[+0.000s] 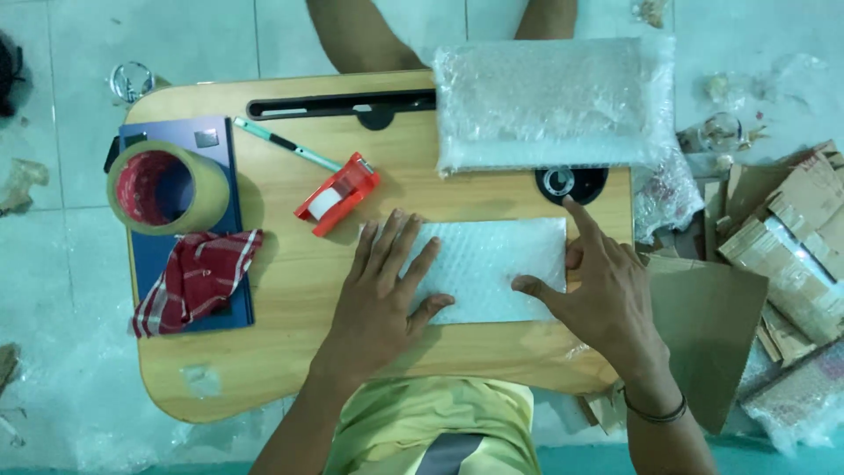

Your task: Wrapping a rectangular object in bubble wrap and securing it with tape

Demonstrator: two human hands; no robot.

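Note:
A flat bubble-wrapped packet (pixel 492 264) lies on the small wooden lap table (pixel 281 352). My left hand (pixel 382 295) presses flat on the packet's left part, fingers spread. My right hand (pixel 607 295) rests at the packet's right end, thumb on the wrap and index finger stretched along its edge. Neither hand grips anything. A red tape dispenser (pixel 338 193) sits just above my left hand.
A thick roll of bubble wrap (pixel 554 101) lies across the table's back right. A wide tape roll (pixel 165 186), a blue notebook (pixel 198 317), a red checked cloth (pixel 198 277) and a green pen (pixel 286 145) are on the left. Cardboard pieces (pixel 774 237) lie on the floor at right.

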